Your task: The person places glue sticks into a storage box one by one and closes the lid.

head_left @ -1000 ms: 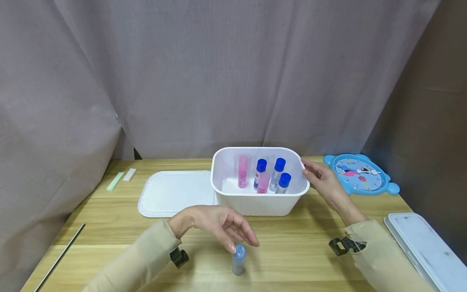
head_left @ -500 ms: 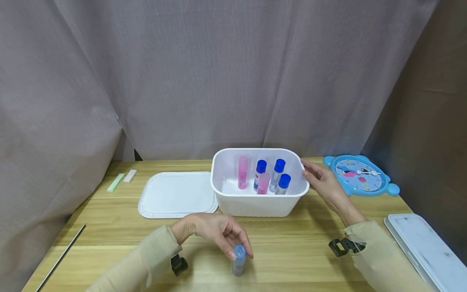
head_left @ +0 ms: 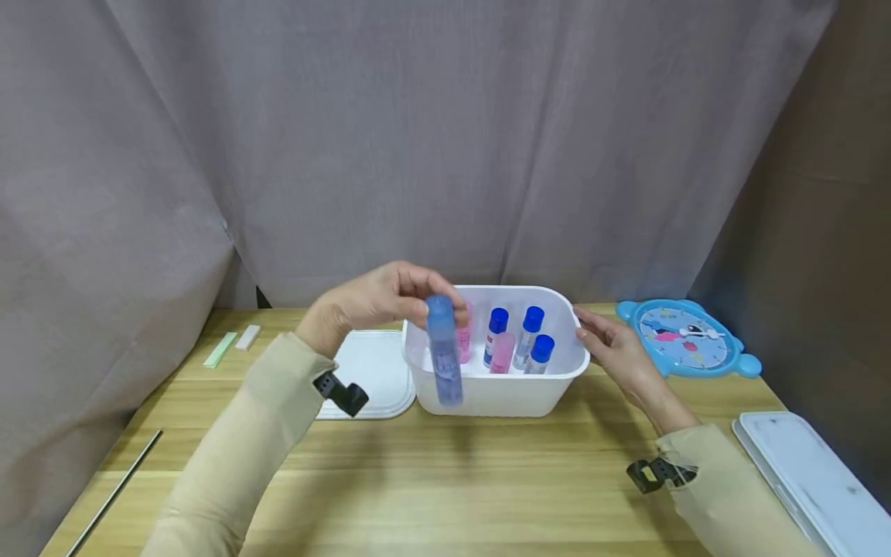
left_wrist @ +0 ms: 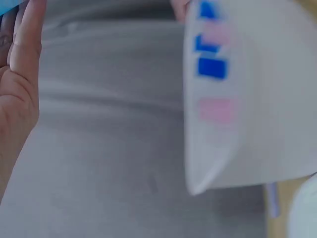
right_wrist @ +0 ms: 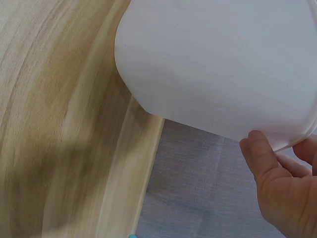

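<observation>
In the head view my left hand (head_left: 390,298) pinches a translucent blue glue stick (head_left: 445,363) near its top, thumb on one side and fingers on the other. It hangs slightly tilted in front of the left end of a white plastic bin (head_left: 508,394), above the tabletop. Inside the bin stand pink glue sticks (head_left: 503,354) and several clear ones with blue caps (head_left: 533,319). My right hand (head_left: 616,348) grips the bin's right end at the rim. The right wrist view shows fingers (right_wrist: 262,153) on the outer wall and the thumb at the rim.
A white lid (head_left: 376,387) lies left of the bin, partly behind the left arm. A blue toy clock (head_left: 685,336) and a white slab (head_left: 814,472) lie on the right. Two small strips (head_left: 220,350) and a metal rod (head_left: 114,491) are at the left. A grey curtain (head_left: 445,139) hangs behind.
My left hand has taken hold of the glue stick that stood on the table's front part and lifted it up and away toward the bin. My right hand stays on the bin's rim.
</observation>
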Demonstrator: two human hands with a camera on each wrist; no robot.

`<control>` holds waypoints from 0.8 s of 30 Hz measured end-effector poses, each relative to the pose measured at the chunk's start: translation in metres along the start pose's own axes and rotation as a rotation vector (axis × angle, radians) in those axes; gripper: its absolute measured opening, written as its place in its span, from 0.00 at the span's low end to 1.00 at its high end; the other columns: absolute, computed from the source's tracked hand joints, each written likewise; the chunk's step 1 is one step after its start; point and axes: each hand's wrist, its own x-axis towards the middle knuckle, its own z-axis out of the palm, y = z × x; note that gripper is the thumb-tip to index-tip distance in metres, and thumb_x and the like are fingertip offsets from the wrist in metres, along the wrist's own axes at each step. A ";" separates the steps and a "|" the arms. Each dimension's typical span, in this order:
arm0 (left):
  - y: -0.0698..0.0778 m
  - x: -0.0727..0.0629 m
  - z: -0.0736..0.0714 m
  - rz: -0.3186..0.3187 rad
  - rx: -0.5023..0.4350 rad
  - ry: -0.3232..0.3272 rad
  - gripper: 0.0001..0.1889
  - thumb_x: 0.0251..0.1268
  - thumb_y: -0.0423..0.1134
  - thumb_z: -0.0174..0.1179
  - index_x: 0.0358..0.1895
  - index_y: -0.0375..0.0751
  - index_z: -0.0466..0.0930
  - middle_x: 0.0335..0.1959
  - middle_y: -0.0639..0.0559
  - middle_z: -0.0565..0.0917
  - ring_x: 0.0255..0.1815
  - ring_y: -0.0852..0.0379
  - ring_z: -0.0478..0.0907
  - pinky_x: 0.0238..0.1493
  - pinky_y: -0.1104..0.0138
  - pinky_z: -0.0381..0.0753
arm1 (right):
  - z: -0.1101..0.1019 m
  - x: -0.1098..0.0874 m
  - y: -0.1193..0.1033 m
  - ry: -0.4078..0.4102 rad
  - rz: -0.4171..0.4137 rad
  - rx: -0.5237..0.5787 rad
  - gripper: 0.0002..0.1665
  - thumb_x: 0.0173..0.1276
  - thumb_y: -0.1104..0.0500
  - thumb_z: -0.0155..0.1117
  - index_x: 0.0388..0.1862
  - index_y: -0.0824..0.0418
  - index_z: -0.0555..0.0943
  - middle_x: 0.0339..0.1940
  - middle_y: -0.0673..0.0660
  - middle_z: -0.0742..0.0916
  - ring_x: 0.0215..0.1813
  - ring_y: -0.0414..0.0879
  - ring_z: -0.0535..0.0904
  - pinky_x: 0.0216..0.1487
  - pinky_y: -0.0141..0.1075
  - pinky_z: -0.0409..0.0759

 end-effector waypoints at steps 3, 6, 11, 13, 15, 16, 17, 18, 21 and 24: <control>0.009 0.006 -0.014 -0.034 -0.028 0.106 0.20 0.51 0.49 0.69 0.47 0.47 0.81 0.48 0.52 0.84 0.54 0.53 0.79 0.53 0.63 0.79 | 0.001 -0.001 0.002 0.000 -0.023 0.009 0.32 0.76 0.57 0.45 0.73 0.69 0.53 0.69 0.72 0.65 0.68 0.63 0.64 0.57 0.39 0.73; 0.001 0.012 -0.023 -0.078 -0.033 0.181 0.26 0.47 0.50 0.71 0.50 0.41 0.80 0.50 0.48 0.83 0.56 0.52 0.78 0.57 0.59 0.77 | 0.000 -0.001 0.002 0.004 -0.031 0.013 0.31 0.76 0.57 0.45 0.72 0.69 0.54 0.69 0.72 0.65 0.67 0.63 0.64 0.57 0.39 0.74; -0.032 0.020 -0.028 -0.183 0.024 0.217 0.24 0.57 0.43 0.66 0.55 0.35 0.77 0.55 0.44 0.80 0.60 0.50 0.74 0.62 0.55 0.73 | 0.000 -0.002 0.001 0.003 -0.024 0.009 0.32 0.76 0.56 0.45 0.72 0.69 0.53 0.70 0.71 0.64 0.68 0.63 0.64 0.57 0.37 0.75; -0.046 0.024 -0.028 -0.230 0.054 0.211 0.20 0.63 0.37 0.61 0.57 0.34 0.75 0.57 0.44 0.79 0.62 0.51 0.73 0.62 0.56 0.72 | 0.000 -0.002 0.000 0.001 -0.021 0.009 0.32 0.76 0.56 0.46 0.73 0.69 0.53 0.70 0.71 0.64 0.68 0.63 0.64 0.57 0.37 0.75; -0.057 0.028 -0.027 -0.268 0.102 0.193 0.18 0.66 0.32 0.57 0.58 0.33 0.74 0.58 0.45 0.78 0.61 0.54 0.72 0.62 0.59 0.73 | 0.000 -0.002 0.000 0.003 -0.017 0.008 0.32 0.76 0.56 0.46 0.73 0.69 0.53 0.70 0.71 0.64 0.68 0.63 0.64 0.57 0.37 0.75; -0.062 0.030 -0.026 -0.286 0.126 0.182 0.18 0.66 0.31 0.56 0.58 0.33 0.74 0.57 0.46 0.79 0.59 0.56 0.73 0.60 0.60 0.74 | 0.000 -0.002 0.000 0.004 -0.015 0.007 0.32 0.76 0.56 0.46 0.73 0.69 0.53 0.70 0.71 0.64 0.68 0.63 0.64 0.57 0.38 0.75; -0.067 0.032 -0.026 -0.301 0.153 0.172 0.18 0.66 0.31 0.56 0.59 0.33 0.74 0.56 0.48 0.79 0.56 0.58 0.74 0.59 0.61 0.75 | 0.000 -0.002 0.000 0.004 -0.014 0.008 0.32 0.76 0.56 0.46 0.73 0.69 0.53 0.70 0.71 0.65 0.68 0.63 0.65 0.57 0.38 0.75; -0.071 0.033 -0.025 -0.312 0.176 0.162 0.18 0.66 0.30 0.56 0.59 0.33 0.74 0.54 0.49 0.80 0.53 0.58 0.76 0.56 0.63 0.77 | 0.000 -0.002 0.001 0.003 -0.015 0.012 0.32 0.76 0.57 0.46 0.72 0.69 0.53 0.70 0.71 0.65 0.68 0.63 0.64 0.57 0.39 0.75; -0.080 0.037 -0.025 -0.339 0.245 0.139 0.17 0.65 0.31 0.57 0.57 0.32 0.75 0.46 0.52 0.83 0.39 0.60 0.77 0.46 0.68 0.78 | 0.001 -0.002 0.000 0.002 -0.014 0.009 0.32 0.76 0.56 0.45 0.73 0.69 0.53 0.70 0.71 0.65 0.68 0.62 0.64 0.58 0.40 0.74; -0.085 0.041 -0.024 -0.345 0.287 0.120 0.16 0.65 0.31 0.58 0.55 0.32 0.76 0.41 0.52 0.85 0.32 0.61 0.76 0.38 0.71 0.77 | 0.001 -0.003 0.000 0.004 -0.007 0.012 0.32 0.76 0.56 0.46 0.73 0.68 0.53 0.70 0.71 0.64 0.68 0.62 0.64 0.58 0.40 0.74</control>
